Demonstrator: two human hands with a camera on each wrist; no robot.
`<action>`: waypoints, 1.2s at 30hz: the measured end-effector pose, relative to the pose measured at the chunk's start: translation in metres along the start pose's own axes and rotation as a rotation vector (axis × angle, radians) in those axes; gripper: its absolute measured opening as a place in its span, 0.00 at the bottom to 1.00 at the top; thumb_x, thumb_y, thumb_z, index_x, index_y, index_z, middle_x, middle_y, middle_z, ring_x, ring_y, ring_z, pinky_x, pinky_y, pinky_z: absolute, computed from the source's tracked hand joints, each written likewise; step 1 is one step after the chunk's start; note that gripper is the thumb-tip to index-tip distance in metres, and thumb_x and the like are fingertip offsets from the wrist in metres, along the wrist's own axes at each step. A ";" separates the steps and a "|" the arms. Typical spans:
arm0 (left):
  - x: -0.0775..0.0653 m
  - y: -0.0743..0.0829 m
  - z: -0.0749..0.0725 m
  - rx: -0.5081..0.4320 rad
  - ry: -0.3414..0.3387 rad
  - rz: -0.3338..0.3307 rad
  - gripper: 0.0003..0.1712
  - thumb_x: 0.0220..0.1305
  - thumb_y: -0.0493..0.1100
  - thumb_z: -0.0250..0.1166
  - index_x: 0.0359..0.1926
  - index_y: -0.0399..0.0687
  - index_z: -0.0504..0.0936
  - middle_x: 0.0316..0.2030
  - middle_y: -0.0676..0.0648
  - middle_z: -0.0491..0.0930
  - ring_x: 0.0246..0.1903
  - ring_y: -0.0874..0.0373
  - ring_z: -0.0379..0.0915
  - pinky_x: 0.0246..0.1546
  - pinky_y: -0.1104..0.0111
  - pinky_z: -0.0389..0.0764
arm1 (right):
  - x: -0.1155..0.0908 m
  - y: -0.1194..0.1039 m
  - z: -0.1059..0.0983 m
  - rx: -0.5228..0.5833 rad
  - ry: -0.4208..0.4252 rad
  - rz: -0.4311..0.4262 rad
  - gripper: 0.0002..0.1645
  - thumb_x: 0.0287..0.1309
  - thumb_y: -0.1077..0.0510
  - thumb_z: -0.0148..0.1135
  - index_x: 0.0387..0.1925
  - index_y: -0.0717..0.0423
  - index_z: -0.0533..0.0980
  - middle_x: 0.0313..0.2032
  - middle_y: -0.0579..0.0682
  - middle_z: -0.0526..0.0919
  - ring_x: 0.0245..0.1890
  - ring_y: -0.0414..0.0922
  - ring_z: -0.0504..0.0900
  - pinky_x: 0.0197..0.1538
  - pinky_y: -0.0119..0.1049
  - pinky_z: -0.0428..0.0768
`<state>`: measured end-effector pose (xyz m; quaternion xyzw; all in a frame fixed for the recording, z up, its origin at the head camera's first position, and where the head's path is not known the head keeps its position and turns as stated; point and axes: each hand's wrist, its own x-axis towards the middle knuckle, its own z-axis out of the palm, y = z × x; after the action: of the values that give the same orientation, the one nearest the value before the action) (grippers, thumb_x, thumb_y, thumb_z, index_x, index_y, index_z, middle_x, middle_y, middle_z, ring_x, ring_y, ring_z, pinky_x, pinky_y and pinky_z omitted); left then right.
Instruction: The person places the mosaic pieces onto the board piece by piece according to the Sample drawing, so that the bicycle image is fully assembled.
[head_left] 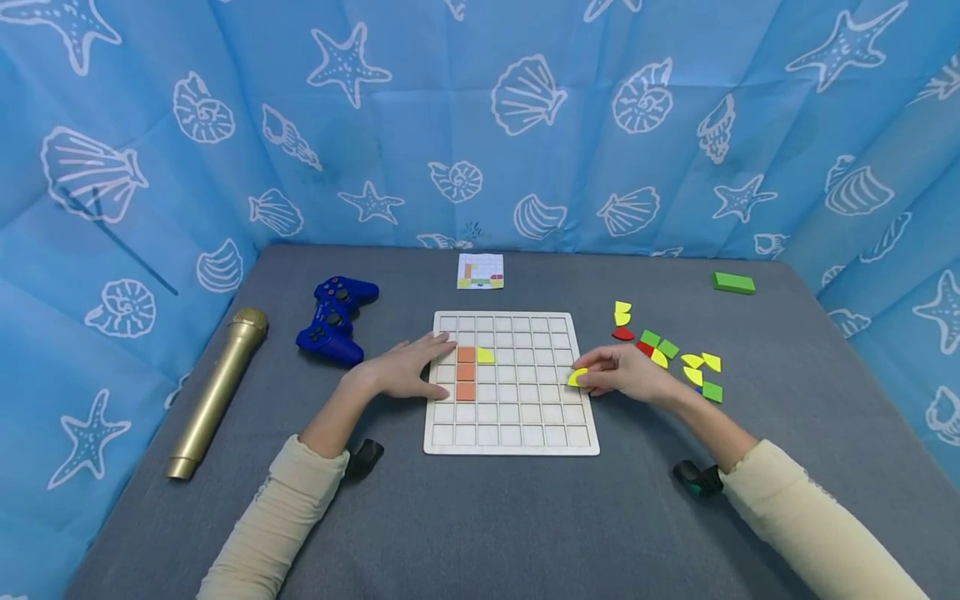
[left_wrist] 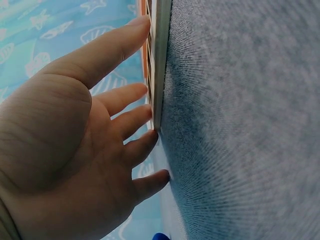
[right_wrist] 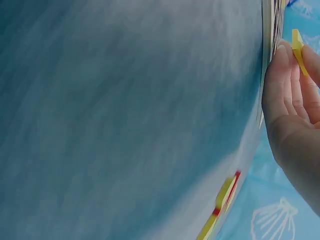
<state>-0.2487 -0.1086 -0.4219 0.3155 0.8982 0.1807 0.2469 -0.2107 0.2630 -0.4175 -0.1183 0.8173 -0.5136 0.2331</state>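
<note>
A white grid board (head_left: 512, 436) lies on the grey table. Three orange squares (head_left: 466, 372) fill a column of cells near its left side, with a yellow quarter-round piece (head_left: 485, 356) in the cell right of the top one. My left hand (head_left: 408, 369) rests on the board's left edge, fingers spread and straight; the left wrist view shows its thumb (left_wrist: 132, 40) at the rim. Over the right edge, my right hand (head_left: 626, 372) pinches another yellow quarter-round piece (right_wrist: 298, 50) between thumb and fingers.
Several loose yellow, green and red pieces (head_left: 669, 348) lie right of the board. A printed pattern card (head_left: 480, 272) is behind it. Left stand a blue game controller (head_left: 335, 321) and a gold microphone (head_left: 217, 392); a green block (head_left: 733, 283) sits at the back right.
</note>
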 end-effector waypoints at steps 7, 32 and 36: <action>0.000 -0.001 0.000 -0.004 0.002 0.011 0.48 0.63 0.58 0.62 0.75 0.46 0.49 0.74 0.43 0.42 0.72 0.48 0.31 0.67 0.46 0.40 | 0.010 -0.009 0.021 0.006 -0.070 -0.055 0.18 0.61 0.63 0.62 0.50 0.71 0.76 0.35 0.60 0.84 0.34 0.50 0.84 0.40 0.40 0.82; 0.001 0.001 -0.001 0.003 -0.007 -0.037 0.49 0.62 0.59 0.63 0.75 0.48 0.50 0.74 0.44 0.43 0.72 0.49 0.32 0.67 0.47 0.41 | 0.043 -0.047 0.088 0.040 -0.184 -0.051 0.12 0.58 0.64 0.65 0.44 0.66 0.79 0.30 0.60 0.84 0.29 0.48 0.83 0.36 0.39 0.82; 0.001 0.001 -0.001 -0.001 -0.004 -0.032 0.48 0.62 0.59 0.63 0.75 0.47 0.50 0.74 0.43 0.43 0.72 0.49 0.32 0.67 0.46 0.41 | 0.046 -0.052 0.099 0.026 -0.182 -0.055 0.11 0.58 0.65 0.64 0.43 0.65 0.80 0.29 0.58 0.83 0.28 0.46 0.83 0.34 0.38 0.82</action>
<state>-0.2495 -0.1076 -0.4216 0.3015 0.9026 0.1765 0.2516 -0.2034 0.1419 -0.4188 -0.1838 0.7824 -0.5174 0.2938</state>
